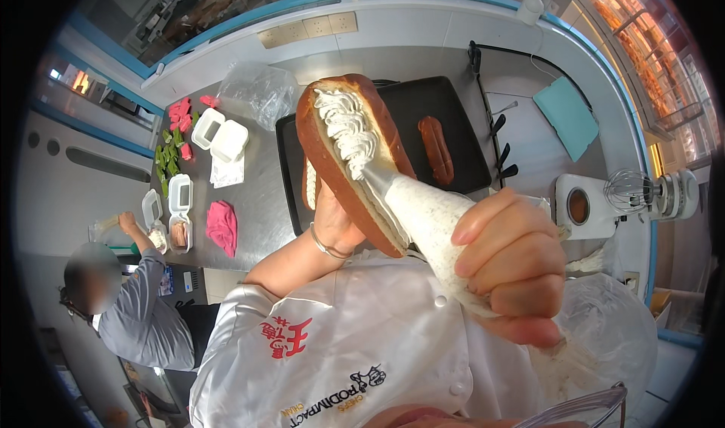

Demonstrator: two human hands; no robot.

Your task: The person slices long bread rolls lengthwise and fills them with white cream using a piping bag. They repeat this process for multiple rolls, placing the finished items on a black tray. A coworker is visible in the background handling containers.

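Note:
My left hand [336,220] grips a long, brown-crusted bread roll [364,210] from below and holds it up, tilted, in the middle of the view. The roll is split lengthwise. Ruffled white cream [349,130] fills the far half of the cut; the near part is partly hidden by the bag. Wrapped round a piping bag [423,213] full of speckled white filling is my right hand [513,262], its fingers closed. The bag's tip meets the end of the cream. Behind the roll, a dark baking tray [468,118] holds another brown roll [436,152] and a partly hidden cream-filled one [310,183].
White foam boxes [229,140], a pink cloth [222,228] and a clear plastic bag [260,92] lie on the steel table at left. A co-worker [147,311] reaches toward more boxes. A scale [578,205], a whisk [630,192] and a teal sheet [566,118] are at right.

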